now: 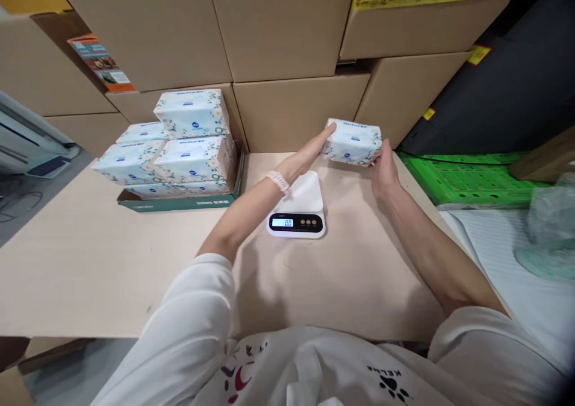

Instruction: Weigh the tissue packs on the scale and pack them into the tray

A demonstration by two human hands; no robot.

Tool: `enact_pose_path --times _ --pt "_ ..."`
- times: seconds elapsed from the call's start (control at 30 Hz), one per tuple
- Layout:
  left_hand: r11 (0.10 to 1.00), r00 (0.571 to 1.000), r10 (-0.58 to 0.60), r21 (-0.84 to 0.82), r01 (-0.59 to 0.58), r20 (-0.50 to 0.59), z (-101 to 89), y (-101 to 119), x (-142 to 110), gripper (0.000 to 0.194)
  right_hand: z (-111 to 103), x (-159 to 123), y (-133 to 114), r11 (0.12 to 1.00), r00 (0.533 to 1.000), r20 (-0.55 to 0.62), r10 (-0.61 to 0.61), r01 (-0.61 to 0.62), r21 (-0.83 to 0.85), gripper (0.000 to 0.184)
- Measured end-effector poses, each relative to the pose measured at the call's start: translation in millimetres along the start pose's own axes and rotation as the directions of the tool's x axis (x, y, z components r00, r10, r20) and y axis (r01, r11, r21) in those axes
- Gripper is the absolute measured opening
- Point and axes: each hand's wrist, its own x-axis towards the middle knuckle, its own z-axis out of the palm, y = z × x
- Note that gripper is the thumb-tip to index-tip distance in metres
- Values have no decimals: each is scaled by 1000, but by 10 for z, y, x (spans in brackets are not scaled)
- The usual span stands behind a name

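Observation:
Between my two hands is a tissue pack (351,142), pale blue and white with a flower print, at the right rear of the table. My left hand (318,147) grips its left end, and my right hand (385,169) holds its right end. Left of the pack and nearer me, a white kitchen scale (309,191) lies on the table; its lit display reads 0.0. My left forearm passes over part of its plate. At the left, several similar tissue packs (191,157) are stacked in a low green tray (179,205).
Large cardboard boxes (287,29) form a wall behind the wooden table (135,262). Right of the table lie a green plastic pallet (476,181) and white sheeting (494,244). A dark grey panel (525,88) stands at the far right.

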Motion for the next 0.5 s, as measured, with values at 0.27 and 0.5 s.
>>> enact_pose_path --times 0.27,0.5 --pt "983 989 134 134 -125 -56 -285 631 -1867 55 95 -1242 -654 997 909 414 -55 69 -20 72" --pt "997 986 67 39 -62 -153 -398 266 -2450 72 111 -1548 -433 989 860 504 82 -6 -150 72"
